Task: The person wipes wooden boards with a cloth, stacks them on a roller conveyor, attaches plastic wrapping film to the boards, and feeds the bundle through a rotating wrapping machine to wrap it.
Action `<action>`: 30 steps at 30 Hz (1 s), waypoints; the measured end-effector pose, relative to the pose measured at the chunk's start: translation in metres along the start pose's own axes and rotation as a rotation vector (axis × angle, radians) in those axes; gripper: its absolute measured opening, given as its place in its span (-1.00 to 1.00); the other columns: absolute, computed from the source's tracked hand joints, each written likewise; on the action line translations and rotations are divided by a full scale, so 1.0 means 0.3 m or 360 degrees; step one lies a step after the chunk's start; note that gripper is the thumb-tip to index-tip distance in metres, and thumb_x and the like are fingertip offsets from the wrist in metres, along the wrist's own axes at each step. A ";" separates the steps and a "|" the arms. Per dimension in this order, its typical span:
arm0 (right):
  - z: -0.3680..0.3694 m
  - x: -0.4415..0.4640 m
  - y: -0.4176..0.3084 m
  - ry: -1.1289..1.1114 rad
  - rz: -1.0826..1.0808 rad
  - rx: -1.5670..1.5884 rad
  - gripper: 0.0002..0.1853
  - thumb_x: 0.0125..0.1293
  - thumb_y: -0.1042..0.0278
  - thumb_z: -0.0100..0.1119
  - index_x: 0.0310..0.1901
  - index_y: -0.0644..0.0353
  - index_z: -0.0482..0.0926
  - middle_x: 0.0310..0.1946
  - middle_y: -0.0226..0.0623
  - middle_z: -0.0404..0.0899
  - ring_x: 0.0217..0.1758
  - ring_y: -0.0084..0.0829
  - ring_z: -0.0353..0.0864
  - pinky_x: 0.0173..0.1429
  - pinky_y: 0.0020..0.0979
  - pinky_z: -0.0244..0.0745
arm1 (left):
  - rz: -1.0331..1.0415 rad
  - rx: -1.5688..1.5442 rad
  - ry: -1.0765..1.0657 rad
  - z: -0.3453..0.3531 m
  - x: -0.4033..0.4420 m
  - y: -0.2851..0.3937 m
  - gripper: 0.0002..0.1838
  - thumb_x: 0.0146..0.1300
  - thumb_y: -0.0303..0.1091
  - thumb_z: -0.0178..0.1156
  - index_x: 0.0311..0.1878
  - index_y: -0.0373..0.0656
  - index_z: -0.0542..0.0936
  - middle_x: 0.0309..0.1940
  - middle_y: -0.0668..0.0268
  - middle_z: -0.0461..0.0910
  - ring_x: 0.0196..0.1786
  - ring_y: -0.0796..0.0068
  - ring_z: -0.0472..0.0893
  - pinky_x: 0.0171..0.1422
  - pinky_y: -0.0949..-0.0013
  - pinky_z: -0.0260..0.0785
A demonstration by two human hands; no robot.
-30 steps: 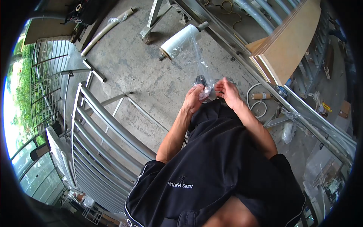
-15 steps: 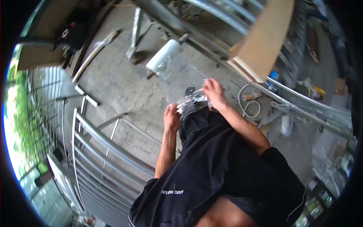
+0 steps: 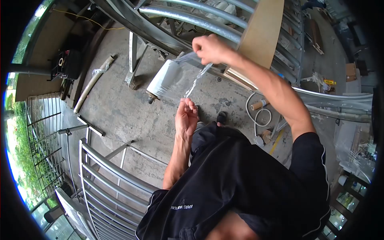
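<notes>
Left grip (image 3: 187, 117) pinching clear film (image 3: 193, 83), right grip (image 3: 211, 49) clamped on it farther ahead! Twisted edge strung between both; roll (image 3: 163, 78) ahead-left of left grip, film wound round brown core (image 3: 152, 95).

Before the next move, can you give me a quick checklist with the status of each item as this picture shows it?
1. Left hand holding the clear film: ok, pinching the bunched edge's lower end.
2. Right hand holding the film: ok, gripping it higher up and farther from the body.
3. Film joined to the roll: ok, a sheet runs from it toward the hands.
4. Film edge lying flat: not ok, gathered into a twisted strand between the hands.
5. Sandal apart from the white hose: ok, a gap shows.
6. Roll turning freely: cannot tell.
</notes>
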State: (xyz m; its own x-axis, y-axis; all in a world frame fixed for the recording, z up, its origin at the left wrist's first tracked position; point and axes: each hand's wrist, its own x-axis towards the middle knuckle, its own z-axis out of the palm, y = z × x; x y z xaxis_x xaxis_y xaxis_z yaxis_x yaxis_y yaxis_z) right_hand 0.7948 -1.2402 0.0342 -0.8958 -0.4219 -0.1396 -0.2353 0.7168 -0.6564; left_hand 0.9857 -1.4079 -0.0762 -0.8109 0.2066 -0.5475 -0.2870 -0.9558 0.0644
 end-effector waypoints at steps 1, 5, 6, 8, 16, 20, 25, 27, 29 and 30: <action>-0.045 0.003 -0.018 -0.0040 0.0112 0.0149 -0.95 0.10 0.47 0.11 -0.37 0.21 0.51 -0.58 -0.27 0.60 -0.49 -0.45 0.69 -0.46 -0.46 0.50 | -0.0005 0.0009 -0.0142 0.043 -0.015 0.002 -0.89 0.35 -0.38 0.09 -0.17 -0.22 0.48 -0.27 0.34 0.55 -0.20 0.53 0.55 -0.03 0.53 0.42; -0.198 0.000 -0.061 0.0006 -0.0001 0.0121 -0.92 0.09 0.47 0.15 -0.36 0.25 0.50 -0.63 -0.42 0.51 -0.61 -0.67 0.48 -0.52 -0.52 0.36 | 0.0005 0.0031 -0.0082 0.158 -0.034 -0.037 -0.86 0.35 -0.32 0.10 -0.13 -0.15 0.47 -0.24 0.37 0.54 -0.21 0.55 0.54 -0.02 0.53 0.39; -0.230 -0.007 -0.044 0.0031 -0.0108 0.0060 -0.91 0.10 0.47 0.14 -0.35 0.25 0.50 -0.63 -0.42 0.51 -0.61 -0.68 0.47 -0.53 -0.53 0.35 | 0.0022 0.0050 0.0075 0.212 -0.043 -0.058 -0.88 0.33 -0.31 0.11 -0.19 -0.13 0.47 -0.35 0.35 0.59 -0.32 0.53 0.58 -0.20 0.48 0.47; -0.314 -0.042 -0.008 0.0024 -0.0162 -0.0078 -0.92 0.14 0.47 0.12 -0.33 0.23 0.48 -0.63 -0.47 0.47 -0.62 -0.71 0.42 -0.55 -0.56 0.28 | 0.0064 0.0155 0.0026 0.277 -0.055 -0.104 -0.87 0.33 -0.30 0.12 -0.17 -0.12 0.47 -0.33 0.34 0.60 -0.31 0.53 0.59 -0.20 0.48 0.47; -0.454 -0.279 0.196 0.0175 0.0312 0.0219 -0.95 0.20 0.54 0.06 -0.29 0.24 0.43 -0.60 -0.57 0.35 -0.57 -0.78 0.30 -0.54 -0.65 0.16 | -0.0192 0.0600 -0.0397 0.337 -0.003 -0.304 -0.85 0.40 -0.25 0.01 -0.23 -0.11 0.44 -0.33 0.28 0.61 -0.31 0.51 0.61 -0.21 0.48 0.46; -0.363 -0.372 0.355 0.0386 0.0413 0.0632 -0.89 0.23 0.50 0.15 -0.25 0.23 0.42 -0.63 -0.51 0.39 -0.61 -0.73 0.34 -0.55 -0.62 0.21 | -0.0410 0.0903 -0.0335 0.264 0.007 -0.369 -0.80 0.42 -0.23 -0.02 -0.27 -0.14 0.41 -0.33 0.20 0.59 -0.29 0.46 0.61 -0.18 0.43 0.46; -0.276 -0.430 0.420 0.0735 0.0085 0.0069 -0.81 0.19 0.46 0.21 -0.23 0.20 0.40 -0.67 -0.32 0.52 -0.62 -0.53 0.54 -0.50 -0.48 0.37 | -0.0271 0.2388 -0.0522 0.313 -0.090 -0.229 -0.54 0.33 0.02 0.01 -0.39 -0.27 0.50 -0.58 0.26 0.55 -0.51 0.45 0.51 -0.43 0.40 0.33; -0.265 -0.436 0.427 0.0837 -0.0031 0.0050 -0.81 0.17 0.44 0.24 -0.25 0.19 0.40 -0.65 -0.28 0.54 -0.63 -0.42 0.55 -0.49 -0.42 0.39 | 0.0201 0.3204 -0.0719 0.305 -0.067 -0.174 -0.48 0.30 0.04 0.03 -0.52 -0.29 0.50 -0.67 0.18 0.51 -0.61 0.42 0.47 -0.45 0.36 0.33; -0.248 -0.439 0.436 0.0897 -0.0050 -0.0028 -0.81 0.18 0.43 0.23 -0.26 0.18 0.40 -0.66 -0.28 0.54 -0.62 -0.43 0.55 -0.48 -0.42 0.40 | 0.0660 0.3477 -0.0752 0.326 -0.051 -0.127 -0.62 0.23 -0.17 0.16 -0.57 -0.27 0.50 -0.71 0.11 0.45 -0.66 0.31 0.45 -0.45 0.33 0.33; -0.252 -0.439 0.443 0.0938 -0.0072 -0.0135 -0.82 0.18 0.43 0.22 -0.26 0.18 0.40 -0.67 -0.29 0.54 -0.62 -0.43 0.55 -0.47 -0.42 0.40 | 0.1002 0.3487 -0.0856 0.337 -0.033 -0.109 -0.69 0.20 -0.25 0.20 -0.57 -0.25 0.50 -0.73 0.11 0.43 -0.67 0.28 0.46 -0.44 0.32 0.33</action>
State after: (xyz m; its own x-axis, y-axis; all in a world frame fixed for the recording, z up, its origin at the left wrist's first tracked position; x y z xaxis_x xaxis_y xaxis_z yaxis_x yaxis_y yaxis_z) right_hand 0.8529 -1.0473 0.0214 -0.9367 -0.0912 0.3380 -0.2856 0.7575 -0.5871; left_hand 0.9517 -1.3575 0.0114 -0.8913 0.4506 0.0509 0.3376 0.5844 0.7379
